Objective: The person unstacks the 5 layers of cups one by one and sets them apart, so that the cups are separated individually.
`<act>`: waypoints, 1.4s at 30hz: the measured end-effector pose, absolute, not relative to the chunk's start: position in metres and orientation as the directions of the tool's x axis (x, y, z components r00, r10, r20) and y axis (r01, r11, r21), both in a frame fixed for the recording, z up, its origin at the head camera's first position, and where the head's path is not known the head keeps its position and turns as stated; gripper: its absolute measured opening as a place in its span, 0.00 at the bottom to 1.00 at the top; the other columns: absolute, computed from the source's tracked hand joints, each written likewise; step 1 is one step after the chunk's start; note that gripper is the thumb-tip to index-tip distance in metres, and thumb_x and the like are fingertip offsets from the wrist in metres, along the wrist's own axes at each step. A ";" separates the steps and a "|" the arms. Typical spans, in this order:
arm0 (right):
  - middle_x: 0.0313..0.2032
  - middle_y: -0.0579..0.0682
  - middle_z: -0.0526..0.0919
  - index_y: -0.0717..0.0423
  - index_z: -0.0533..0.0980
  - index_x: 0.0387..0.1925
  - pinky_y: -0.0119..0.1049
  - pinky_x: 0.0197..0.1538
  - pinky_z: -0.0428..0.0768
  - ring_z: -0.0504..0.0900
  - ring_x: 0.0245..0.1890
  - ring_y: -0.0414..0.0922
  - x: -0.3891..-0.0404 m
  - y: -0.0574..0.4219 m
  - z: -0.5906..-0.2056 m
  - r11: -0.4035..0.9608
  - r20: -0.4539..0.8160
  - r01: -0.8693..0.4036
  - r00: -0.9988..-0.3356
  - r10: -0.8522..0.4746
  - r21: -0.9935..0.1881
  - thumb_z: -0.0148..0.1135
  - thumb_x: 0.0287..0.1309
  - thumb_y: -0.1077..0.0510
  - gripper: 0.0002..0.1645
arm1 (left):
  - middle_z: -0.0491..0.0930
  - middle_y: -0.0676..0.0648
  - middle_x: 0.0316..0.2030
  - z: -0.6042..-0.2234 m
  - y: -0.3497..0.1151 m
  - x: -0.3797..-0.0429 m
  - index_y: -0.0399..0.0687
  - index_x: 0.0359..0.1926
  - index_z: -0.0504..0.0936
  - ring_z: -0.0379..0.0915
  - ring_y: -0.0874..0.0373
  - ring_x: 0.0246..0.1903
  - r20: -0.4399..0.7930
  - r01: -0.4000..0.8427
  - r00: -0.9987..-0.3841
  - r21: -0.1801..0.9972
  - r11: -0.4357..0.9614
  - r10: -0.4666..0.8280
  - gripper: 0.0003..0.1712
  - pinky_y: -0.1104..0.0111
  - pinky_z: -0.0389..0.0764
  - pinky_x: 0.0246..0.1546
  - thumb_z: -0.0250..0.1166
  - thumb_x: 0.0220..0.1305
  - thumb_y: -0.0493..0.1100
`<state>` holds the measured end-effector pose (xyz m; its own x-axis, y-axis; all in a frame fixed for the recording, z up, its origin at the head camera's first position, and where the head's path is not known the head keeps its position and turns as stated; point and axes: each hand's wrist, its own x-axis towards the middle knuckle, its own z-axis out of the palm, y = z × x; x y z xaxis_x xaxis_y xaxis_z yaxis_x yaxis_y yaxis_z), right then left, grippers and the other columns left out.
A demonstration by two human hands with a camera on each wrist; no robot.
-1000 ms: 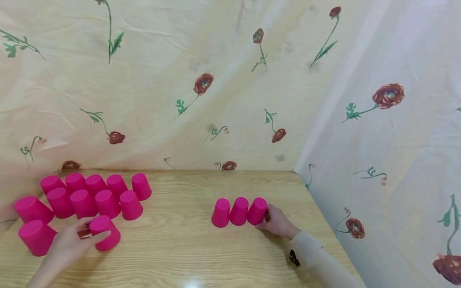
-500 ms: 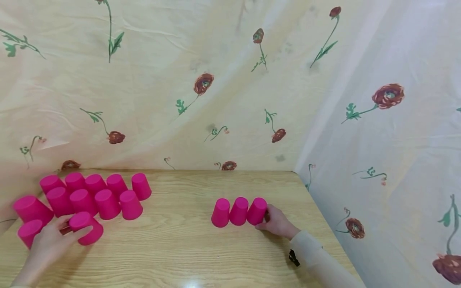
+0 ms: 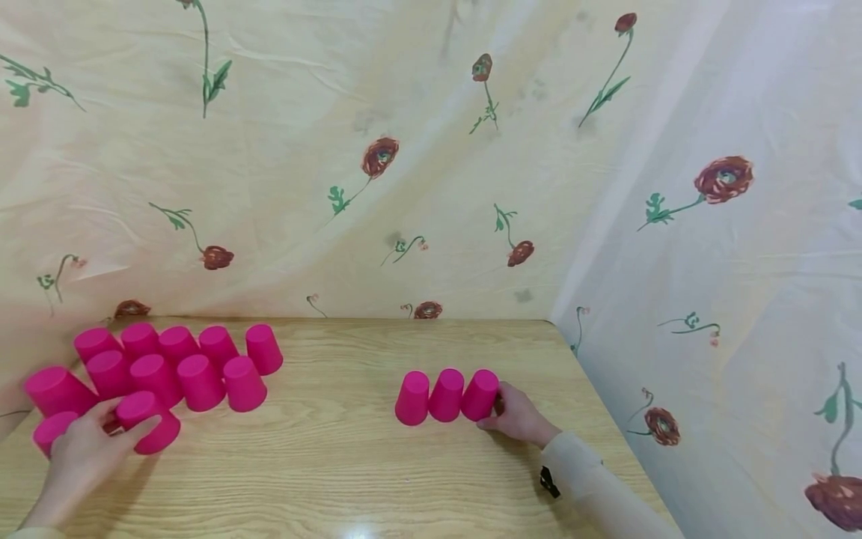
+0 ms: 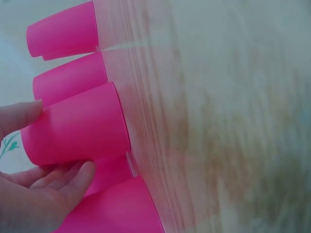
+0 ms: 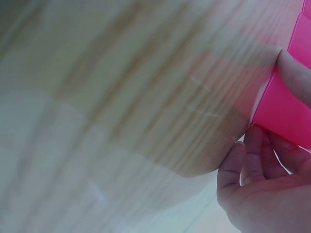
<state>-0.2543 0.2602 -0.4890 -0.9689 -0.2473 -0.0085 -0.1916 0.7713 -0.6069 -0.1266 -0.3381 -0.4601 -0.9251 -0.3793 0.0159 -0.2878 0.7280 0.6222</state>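
Observation:
At the left of the head view, my left hand (image 3: 84,457) grips an upside-down pink cup (image 3: 160,437), thumb on one side and fingers on the other. In the left wrist view this cup (image 4: 77,128) has its wide rim close to the tabletop, with other cups behind and beside it. A further pink cup (image 3: 52,428) is partly hidden behind that hand. On the right, my right hand (image 3: 521,417) holds the rightmost cup (image 3: 480,398) of a row of three. The right wrist view has thumb and fingertips near the rim of this cup (image 5: 284,109).
Several upside-down pink cups stand in rows at the back left, among them a front-row cup (image 3: 245,385) and a cup (image 3: 264,350) at the row's end. Two cups (image 3: 412,400) adjoin the right-held one. Flowered cloth (image 3: 303,150) hangs behind and right of the wooden table (image 3: 337,464).
My left hand has slid its cup leftward and slightly back, closer to the cups on the left. The far-left front cup is now more covered by the hand. My right hand stays still.

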 end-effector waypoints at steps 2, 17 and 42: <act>0.39 0.47 0.77 0.58 0.71 0.49 0.44 0.48 0.76 0.74 0.38 0.46 -0.255 0.260 -0.489 0.773 -0.010 -0.190 -0.969 -0.246 -0.606 0.78 0.41 0.60 0.33 | 0.68 0.21 0.47 -0.458 -0.337 -0.126 0.21 0.60 0.61 0.66 0.30 0.42 0.018 -0.302 -0.915 0.632 0.713 -0.404 0.51 0.46 0.74 0.34 0.64 0.58 0.64; 0.39 0.47 0.77 0.59 0.72 0.50 0.43 0.46 0.76 0.74 0.37 0.46 -0.255 0.261 -0.489 0.765 0.005 -0.205 -0.967 -0.255 -0.610 0.78 0.41 0.60 0.33 | 0.59 0.24 0.62 -0.406 -0.296 -0.122 0.34 0.70 0.54 0.57 0.26 0.58 0.189 -0.182 -0.877 0.718 0.671 -0.441 0.53 0.37 0.61 0.54 0.66 0.57 0.62; 0.38 0.47 0.77 0.59 0.71 0.49 0.42 0.43 0.76 0.73 0.35 0.45 -0.256 0.262 -0.491 0.767 0.019 -0.227 -0.963 -0.270 -0.600 0.78 0.41 0.60 0.32 | 0.74 0.35 0.56 -0.418 -0.140 -0.184 0.38 0.62 0.71 0.71 0.40 0.54 0.287 0.268 -0.957 0.806 0.528 0.047 0.38 0.52 0.73 0.52 0.73 0.54 0.49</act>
